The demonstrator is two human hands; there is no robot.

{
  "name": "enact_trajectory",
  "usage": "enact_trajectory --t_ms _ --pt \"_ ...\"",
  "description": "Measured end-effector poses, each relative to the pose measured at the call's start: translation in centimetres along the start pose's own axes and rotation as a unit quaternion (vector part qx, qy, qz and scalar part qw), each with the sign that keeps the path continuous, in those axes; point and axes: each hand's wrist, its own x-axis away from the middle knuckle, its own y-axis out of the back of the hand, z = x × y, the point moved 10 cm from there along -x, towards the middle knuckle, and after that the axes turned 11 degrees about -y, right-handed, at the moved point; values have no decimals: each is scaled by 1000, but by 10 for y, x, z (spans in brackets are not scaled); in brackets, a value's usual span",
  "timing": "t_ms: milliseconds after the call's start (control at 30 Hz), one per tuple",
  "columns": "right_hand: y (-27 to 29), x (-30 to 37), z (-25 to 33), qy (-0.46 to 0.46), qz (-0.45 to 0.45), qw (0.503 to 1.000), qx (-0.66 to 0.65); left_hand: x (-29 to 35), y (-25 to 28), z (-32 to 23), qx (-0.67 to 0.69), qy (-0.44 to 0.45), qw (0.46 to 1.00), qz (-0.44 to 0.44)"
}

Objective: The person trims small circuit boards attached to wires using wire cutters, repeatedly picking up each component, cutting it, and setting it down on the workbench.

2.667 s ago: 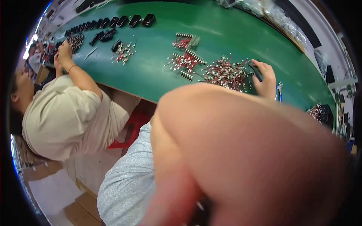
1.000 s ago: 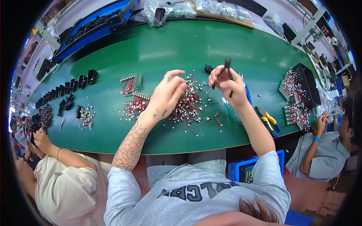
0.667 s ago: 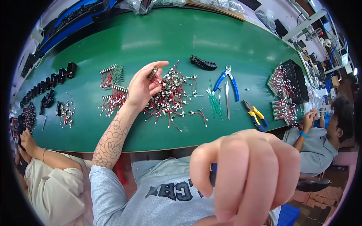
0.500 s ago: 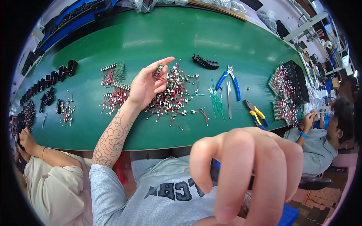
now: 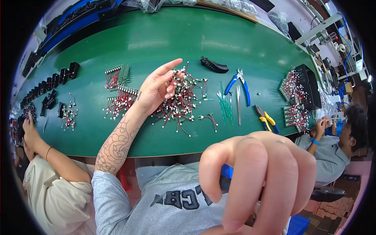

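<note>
My left hand (image 5: pixel 154 88) is over the left side of a heap of small wired connectors (image 5: pixel 182 96) with red and black leads. Its index finger stretches out while the thumb and other fingers curl. At the thumb tip is a small circuit board piece (image 5: pixel 175 73), partly hidden by the fingers and hard to separate from the heap behind. My right hand (image 5: pixel 258 176) looms large close to the camera, above my lap. Its fingers hang loosely bent, with a gap beside the leftmost finger, and nothing shows in them.
Right of the heap lie green sticks (image 5: pixel 225 103), tweezers (image 5: pixel 238 105), blue cutters (image 5: pixel 239 86) and yellow-blue pliers (image 5: pixel 266 118). A black ribbed strip (image 5: pixel 214 65) lies beyond. Wired boards (image 5: pixel 119 98) sit left; a black box (image 5: pixel 307 86) stands right. People sit at both sides.
My left thumb has shifted toward the heap, and the board piece now shows less, farther right at the thumb tip. My right hand is nearly unmoved. The person at left has shifted an arm.
</note>
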Motion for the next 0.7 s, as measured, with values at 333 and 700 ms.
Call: enact_trajectory --t_ms 333,700 --pt "45 -8 -10 -92 -8 985 143 -1 1 -7 -61 -3 998 -29" --pt "215 89 -59 -298 -137 631 703 5 22 -18 -138 -53 983 -107"
